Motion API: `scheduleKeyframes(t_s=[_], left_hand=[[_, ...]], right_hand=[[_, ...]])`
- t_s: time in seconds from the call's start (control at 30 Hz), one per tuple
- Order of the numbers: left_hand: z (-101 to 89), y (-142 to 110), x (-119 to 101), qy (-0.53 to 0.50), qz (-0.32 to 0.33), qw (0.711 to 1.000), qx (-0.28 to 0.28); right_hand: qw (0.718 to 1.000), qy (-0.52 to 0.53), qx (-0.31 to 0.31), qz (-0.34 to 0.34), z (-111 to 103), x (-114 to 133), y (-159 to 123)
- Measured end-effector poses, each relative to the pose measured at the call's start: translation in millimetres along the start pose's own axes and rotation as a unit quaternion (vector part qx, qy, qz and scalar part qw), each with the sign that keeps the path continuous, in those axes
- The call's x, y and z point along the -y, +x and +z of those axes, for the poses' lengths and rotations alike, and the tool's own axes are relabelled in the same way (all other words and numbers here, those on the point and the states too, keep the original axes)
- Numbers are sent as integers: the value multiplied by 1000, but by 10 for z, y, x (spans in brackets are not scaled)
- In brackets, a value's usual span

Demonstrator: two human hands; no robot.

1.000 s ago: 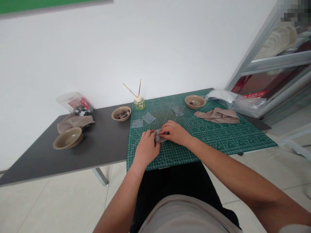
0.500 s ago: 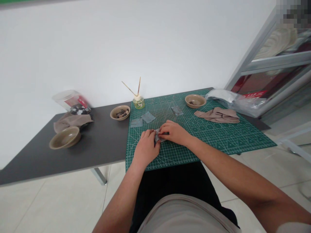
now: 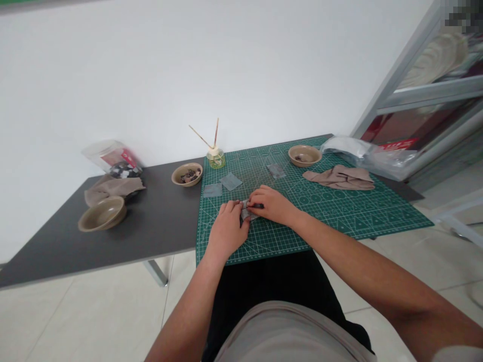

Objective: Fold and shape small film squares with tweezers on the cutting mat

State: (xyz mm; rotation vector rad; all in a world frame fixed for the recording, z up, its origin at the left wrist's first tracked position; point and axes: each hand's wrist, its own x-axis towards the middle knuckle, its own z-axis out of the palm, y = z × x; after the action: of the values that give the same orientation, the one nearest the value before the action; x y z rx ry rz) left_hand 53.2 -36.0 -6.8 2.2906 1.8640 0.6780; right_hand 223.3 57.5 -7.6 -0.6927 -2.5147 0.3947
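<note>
On the green cutting mat (image 3: 339,211), both hands meet over a small greyish, see-through packet (image 3: 245,212). My left hand (image 3: 228,227) grips its left side between fingers and thumb. My right hand (image 3: 272,205) pinches at the packet's right side, the fingertips close together. A dark patch shows under the right fingers; whether it is a small piece or shadow is unclear. Beyond my left hand lie two flat packets of the same look, one (image 3: 213,190) nearer the mat's left edge, the other (image 3: 231,181) beside it. Another packet (image 3: 276,171) lies beyond my right hand.
A bowl of dark and pale bits (image 3: 187,175) and a reed diffuser (image 3: 216,158) stand behind the packets. At right are a bowl (image 3: 305,156), brown cloth (image 3: 339,178) and plastic bag (image 3: 372,156). A tilted bowl (image 3: 102,214), cloth (image 3: 111,190) and clear jar (image 3: 113,160) sit left.
The view has shifted very slightly. My right fingers have moved a little on the packet; my left hand keeps its place.
</note>
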Motion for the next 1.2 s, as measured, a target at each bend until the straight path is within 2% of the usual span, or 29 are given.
scheduleKeyframes(t_s=[0.17,0.33,0.57,0.83,1.03,1.2], left_hand=[[-1,-5,-4,-5,-4,1000,-4],[2,-12,1,3,2,1000,-3],[12,-2,16,1,0,1000,-3],[3,-10,5,3,-7,1000,-3],[4,-9,0,-3,-1,1000,-2],[11,0,7,-8,-2,1000,-10]], right_hand=[[999,39,10,4,-52,12,-55],[999,9,-7,36,-36,-29,-37],[999,29,13,-9,-27,21,10],[999,44,8,2,-65,12,-59],[998,50,30,-30,-22,6,-5],[1000,5,-14,27,-10,26,11]])
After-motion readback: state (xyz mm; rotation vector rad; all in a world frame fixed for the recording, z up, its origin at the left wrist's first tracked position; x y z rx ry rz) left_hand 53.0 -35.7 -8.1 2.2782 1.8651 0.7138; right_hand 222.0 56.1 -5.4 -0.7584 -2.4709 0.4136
